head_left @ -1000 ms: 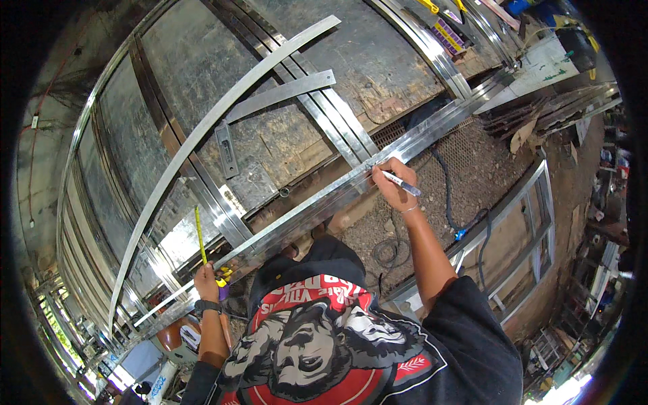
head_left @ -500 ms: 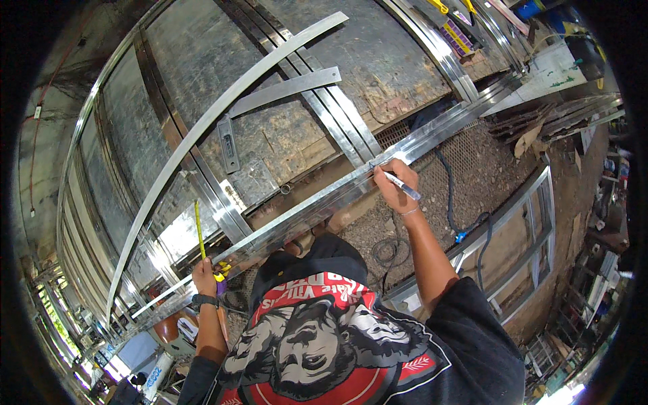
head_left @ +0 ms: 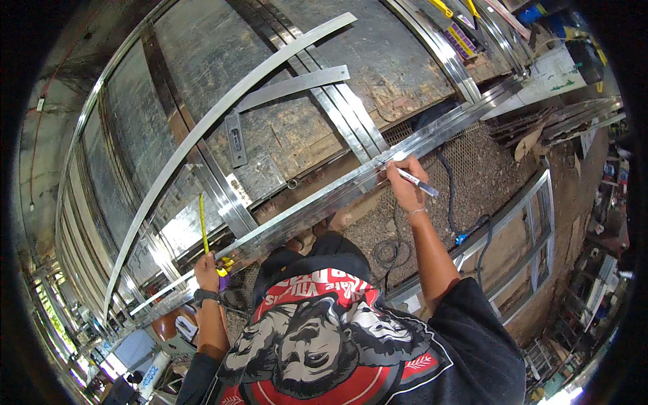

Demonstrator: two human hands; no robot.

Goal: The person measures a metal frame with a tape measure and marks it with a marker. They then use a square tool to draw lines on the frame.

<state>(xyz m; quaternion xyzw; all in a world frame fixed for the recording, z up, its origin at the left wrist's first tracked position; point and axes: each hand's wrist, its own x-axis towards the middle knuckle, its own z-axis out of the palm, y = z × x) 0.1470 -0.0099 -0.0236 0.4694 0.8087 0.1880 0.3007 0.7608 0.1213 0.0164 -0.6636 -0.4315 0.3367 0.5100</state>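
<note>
My right hand [head_left: 408,190] pinches a marker pen [head_left: 420,182] with a white barrel and dark end, its tip at the near metal rail [head_left: 324,192], beside a crosswise pair of metal bars [head_left: 349,116]. My left hand [head_left: 206,271] is closed on a tape measure [head_left: 225,266] with a yellow and purple body, by the left part of that rail. A short length of yellow tape blade [head_left: 203,226] sticks up past my fingers. Beyond the rail lies a metal square [head_left: 293,89], and a long flat metal strip [head_left: 196,131] runs diagonally over the frame.
The metal frame rests on a worn dark tabletop [head_left: 378,61]. Yellow-handled tools [head_left: 442,8] lie at the far right. A second metal frame [head_left: 520,243] lies on the ground to my right, near a dark cable [head_left: 451,192] and stacked scrap boards [head_left: 547,125].
The view has shifted slightly, so the frame and tools appear a little farther right. The marker tip stays by the same crossing; both hands keep their holds.
</note>
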